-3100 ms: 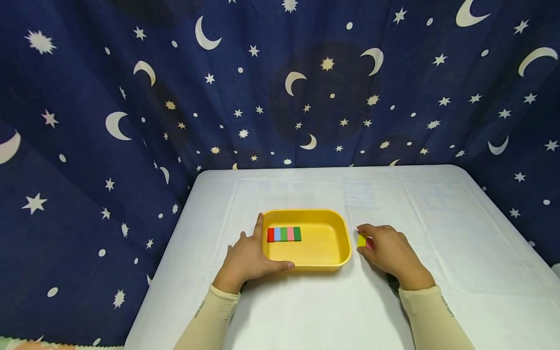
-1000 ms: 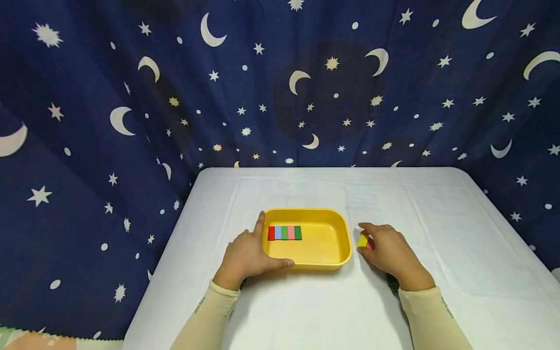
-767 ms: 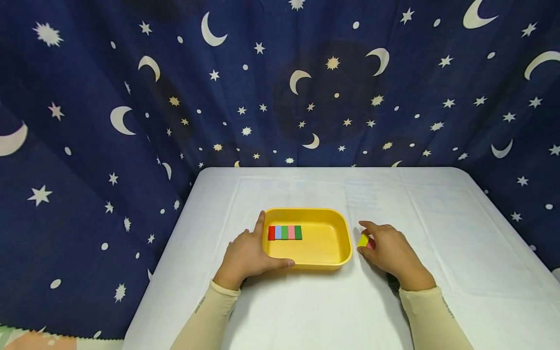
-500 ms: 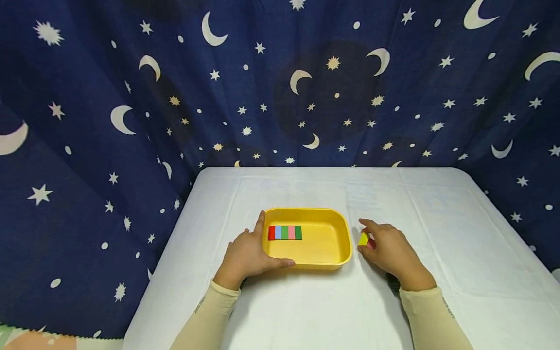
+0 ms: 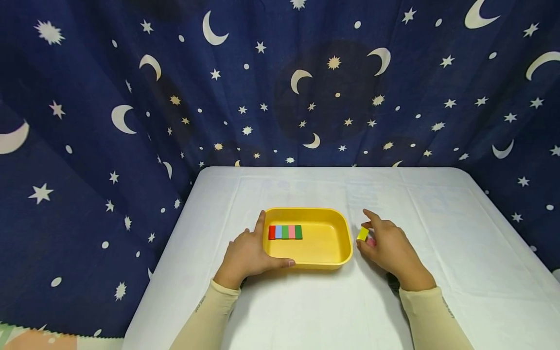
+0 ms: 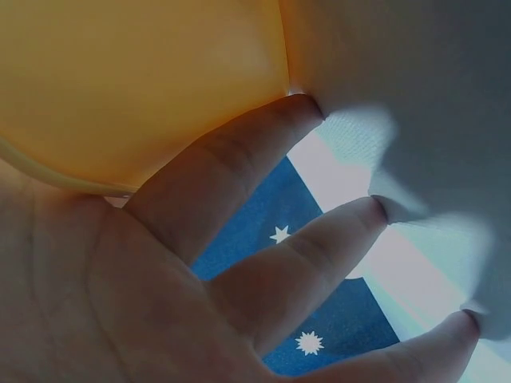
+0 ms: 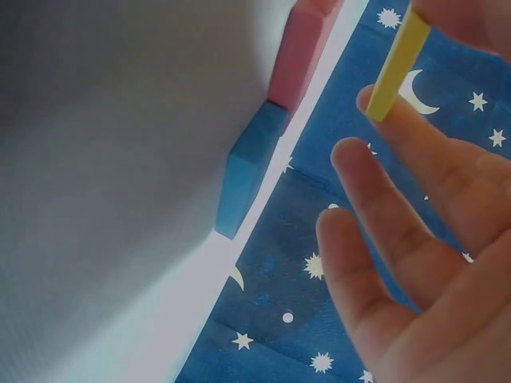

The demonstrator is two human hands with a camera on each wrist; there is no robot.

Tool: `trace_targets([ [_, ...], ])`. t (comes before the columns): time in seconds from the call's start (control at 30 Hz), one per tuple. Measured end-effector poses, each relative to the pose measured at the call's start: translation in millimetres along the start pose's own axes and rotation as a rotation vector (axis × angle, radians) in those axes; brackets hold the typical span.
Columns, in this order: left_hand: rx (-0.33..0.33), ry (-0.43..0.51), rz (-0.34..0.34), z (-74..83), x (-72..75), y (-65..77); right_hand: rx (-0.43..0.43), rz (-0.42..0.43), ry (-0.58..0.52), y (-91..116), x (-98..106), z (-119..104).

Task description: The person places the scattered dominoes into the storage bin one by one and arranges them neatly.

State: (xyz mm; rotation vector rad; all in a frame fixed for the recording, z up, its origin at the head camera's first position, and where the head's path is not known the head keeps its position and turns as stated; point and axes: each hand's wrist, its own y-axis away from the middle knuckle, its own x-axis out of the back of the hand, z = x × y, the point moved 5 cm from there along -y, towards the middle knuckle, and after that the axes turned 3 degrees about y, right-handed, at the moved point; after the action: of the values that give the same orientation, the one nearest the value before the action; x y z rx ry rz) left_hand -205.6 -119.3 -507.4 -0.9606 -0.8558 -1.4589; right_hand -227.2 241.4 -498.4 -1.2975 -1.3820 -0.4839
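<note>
Right hand [image 5: 392, 246] pinched a flat, rectangular yellow, apparently wooden block [image 5: 362, 234] by its ends; seemed light, stiff, best held there.

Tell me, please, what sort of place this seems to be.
Probably a curtained-off indoor tabletop workspace: a dark blue curtain with moons and stars hangs behind a white-topped table, which bears a yellow tray of coloured tiles.

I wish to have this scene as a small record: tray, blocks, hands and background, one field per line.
Tray: yellow, on white table
In tray: row of five blocks, red, light blue, green, pink, dark green
Left hand: touches tray's left end
Right hand: pinches yellow block
On table near right hand: pink block, blue block
Background: blue curtain
</note>
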Motion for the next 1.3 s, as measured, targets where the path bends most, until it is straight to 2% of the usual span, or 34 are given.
trace_targets([
  [0.33, -0.001, 0.004, -0.005, 0.3, 0.7, 0.5, 0.026, 0.046, -0.002, 0.2, 1.5, -1.6],
  [0.83, 0.003, 0.008, -0.005, 1.1, 0.9, 1.1, 0.025, 0.038, 0.0, 0.4, 1.4, -2.0],
  [1.3, 0.007, 0.006, -0.006, 0.9, 0.4, 0.9, 0.046, 0.1, 0.004, -0.2, 6.2, -5.8],
])
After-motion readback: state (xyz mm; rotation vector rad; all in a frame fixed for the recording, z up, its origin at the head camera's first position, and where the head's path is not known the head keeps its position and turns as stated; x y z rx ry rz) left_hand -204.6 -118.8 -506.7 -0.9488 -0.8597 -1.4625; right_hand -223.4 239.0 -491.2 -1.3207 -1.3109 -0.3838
